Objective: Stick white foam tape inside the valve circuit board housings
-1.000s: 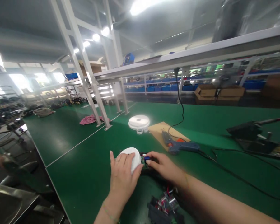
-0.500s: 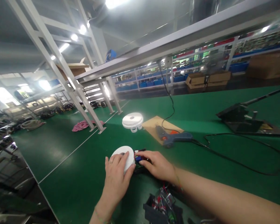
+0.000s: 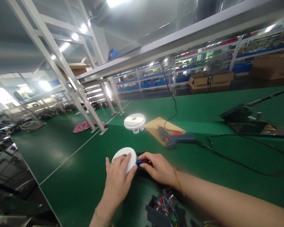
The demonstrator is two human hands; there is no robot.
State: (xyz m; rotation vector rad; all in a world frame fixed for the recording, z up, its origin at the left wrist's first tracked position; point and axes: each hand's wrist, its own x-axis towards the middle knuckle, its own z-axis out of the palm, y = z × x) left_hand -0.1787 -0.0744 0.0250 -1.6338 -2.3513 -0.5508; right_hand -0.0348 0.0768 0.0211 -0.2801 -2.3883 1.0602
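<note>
My left hand (image 3: 120,176) is closed on the edge of a white round disc (image 3: 127,153) with a hole in its middle, its fingers lying over the top. The disc is tilted and sits against a dark part holding a green board (image 3: 138,155), mostly hidden behind my hands. My right hand (image 3: 156,165) pinches a small blue block (image 3: 139,162) between thumb and forefinger, right beside the disc's edge. Just below my hands stands a dark open bin (image 3: 153,212) of small red, clear and metal parts (image 3: 166,201).
Farther back lie stacked white discs (image 3: 134,119) with a small white ring (image 3: 135,130). A glue gun (image 3: 177,138) rests partly on a tan board (image 3: 159,123), its cable running right. A black stand (image 3: 246,121) is at right. A metal shelf frame (image 3: 80,101) rises at left.
My right thumb and forefinger have closed in on the blue block, which has turned and shifted slightly. My left hand keeps its hold on the disc, nearly still.
</note>
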